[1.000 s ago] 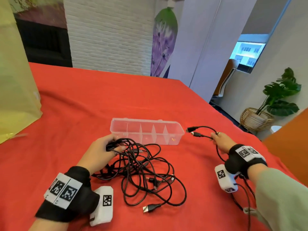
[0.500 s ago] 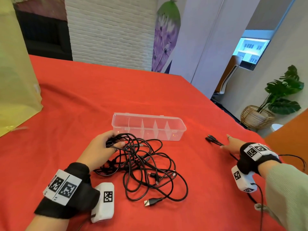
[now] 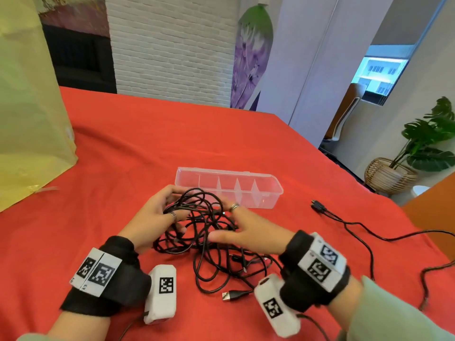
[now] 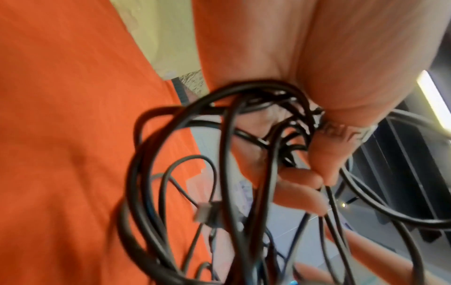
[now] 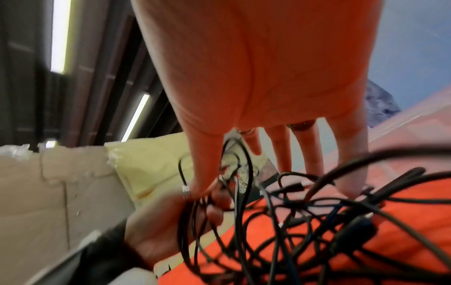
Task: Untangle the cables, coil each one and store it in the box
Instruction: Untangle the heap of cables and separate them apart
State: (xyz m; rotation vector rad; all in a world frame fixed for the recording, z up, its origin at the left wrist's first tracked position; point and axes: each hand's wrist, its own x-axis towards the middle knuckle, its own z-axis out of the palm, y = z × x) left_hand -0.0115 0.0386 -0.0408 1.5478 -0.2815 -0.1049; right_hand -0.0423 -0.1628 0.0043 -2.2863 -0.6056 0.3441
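A tangle of black cables (image 3: 209,242) lies on the red tablecloth in front of the clear compartment box (image 3: 246,173). My left hand (image 3: 176,212) grips several strands at the tangle's left side; in the left wrist view its fingers (image 4: 302,179) curl round the cables (image 4: 229,154). My right hand (image 3: 229,225) reaches into the tangle from the right with straight, spread fingers (image 5: 283,150) touching the strands (image 5: 305,212), and it holds nothing. One separated black cable (image 3: 349,225) lies stretched out to the right. The box stands open and holds no cable.
A yellow bag (image 3: 29,107) stands at the far left of the table. A loose USB plug (image 3: 231,295) lies near the front. The table's right edge runs close to the separated cable, and beyond it a plant in a wicker basket (image 3: 391,178) stands on the floor.
My right hand has let go of the pulled-out cable at the right and moved left onto the tangle. My left hand keeps its grip on the strands.
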